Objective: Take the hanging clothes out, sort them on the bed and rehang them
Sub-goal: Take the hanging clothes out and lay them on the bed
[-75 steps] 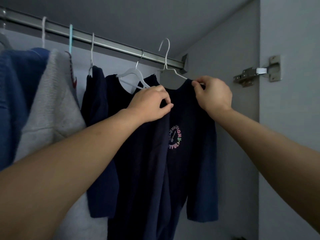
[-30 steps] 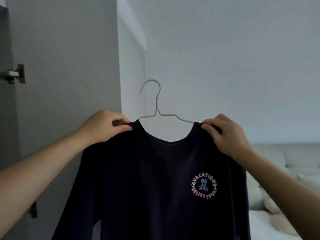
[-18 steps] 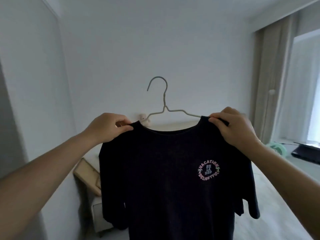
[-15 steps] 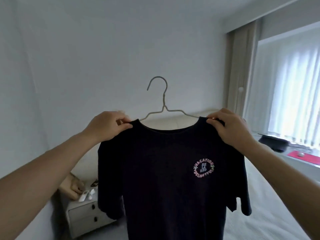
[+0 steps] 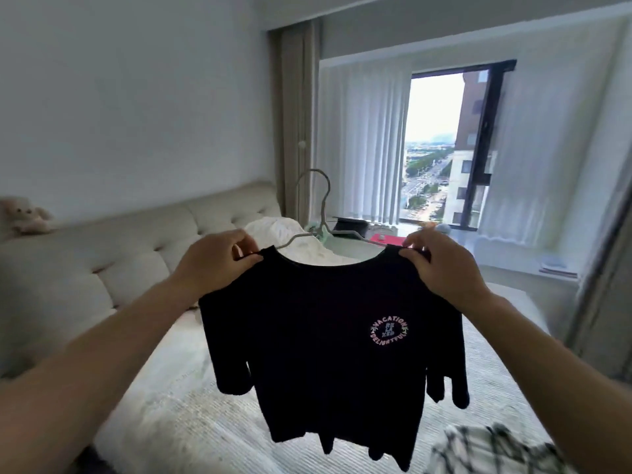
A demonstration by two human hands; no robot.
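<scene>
T-shirt (image 5: 325, 336) — shoulders in both hands (image 5: 213, 265) — above bed (image 5: 164, 405)

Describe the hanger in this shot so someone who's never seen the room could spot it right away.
Start at the bed that fills the lower part of the view; above it two hands hold up a dark T-shirt by its shoulders. The hanger is the thin pale wire one inside that shirt, its hook rising from the neckline in front of the curtain. Nothing else here is a bare wire hook.

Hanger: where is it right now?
Head view, centre: the hanger is inside the black T-shirt, held up over the bed between left hand and right hand.
</scene>
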